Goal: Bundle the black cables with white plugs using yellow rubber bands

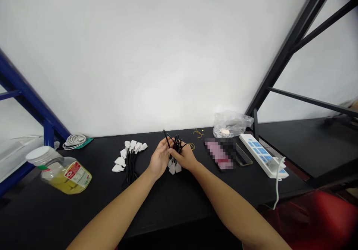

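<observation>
Black cables (175, 146) sit clamped between left hand (160, 158) and right hand (184, 157) (one white-tipped cable bundle (130, 160) lies beside them).

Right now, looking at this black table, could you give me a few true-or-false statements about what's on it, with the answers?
1. The left hand and the right hand both hold a bunch of black cables with white ends. True.
2. A second bundle of white-ended black cables lies on the table to the left of the hands. True.
3. The power strip sits to the left of the hands. False: it is to their right.
4. The coil of white cable lies beside the power strip. False: it lies at the far left, near the jar with yellow contents.
</observation>
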`<state>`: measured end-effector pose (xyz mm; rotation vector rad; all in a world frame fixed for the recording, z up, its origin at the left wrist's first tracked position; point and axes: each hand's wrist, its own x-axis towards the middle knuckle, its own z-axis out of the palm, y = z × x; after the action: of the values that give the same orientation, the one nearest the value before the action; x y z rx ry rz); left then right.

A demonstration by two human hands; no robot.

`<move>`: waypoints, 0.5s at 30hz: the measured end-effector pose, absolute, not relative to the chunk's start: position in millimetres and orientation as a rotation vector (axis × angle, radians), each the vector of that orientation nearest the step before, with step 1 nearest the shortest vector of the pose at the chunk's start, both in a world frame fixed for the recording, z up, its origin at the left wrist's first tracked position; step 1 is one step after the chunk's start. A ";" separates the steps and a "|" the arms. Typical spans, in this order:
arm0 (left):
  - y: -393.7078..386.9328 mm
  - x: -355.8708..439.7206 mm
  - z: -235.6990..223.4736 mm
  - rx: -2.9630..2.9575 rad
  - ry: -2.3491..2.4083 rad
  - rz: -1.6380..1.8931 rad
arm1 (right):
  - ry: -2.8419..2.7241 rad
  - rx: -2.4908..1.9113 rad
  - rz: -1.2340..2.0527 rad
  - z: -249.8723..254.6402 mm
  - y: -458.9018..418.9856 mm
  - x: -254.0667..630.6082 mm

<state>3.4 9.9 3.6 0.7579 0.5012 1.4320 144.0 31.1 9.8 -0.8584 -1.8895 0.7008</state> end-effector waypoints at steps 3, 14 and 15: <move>8.9 1.7 0.5 0.892 0.462 1.412 | -1.910 -0.888 0.701 9.5 31.4 143.8; 7.5 0.6 -20.2 1.668 0.918 1.139 | -1.912 -0.771 0.785 3.6 33.2 142.7; 7.5 2.0 -20.1 1.653 0.922 1.137 | -1.920 -0.748 0.787 5.6 32.5 143.1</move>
<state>2.0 7.5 -20.1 1.6530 0.9216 1.1371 143.1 32.5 5.6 -0.7482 -1.9198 0.7870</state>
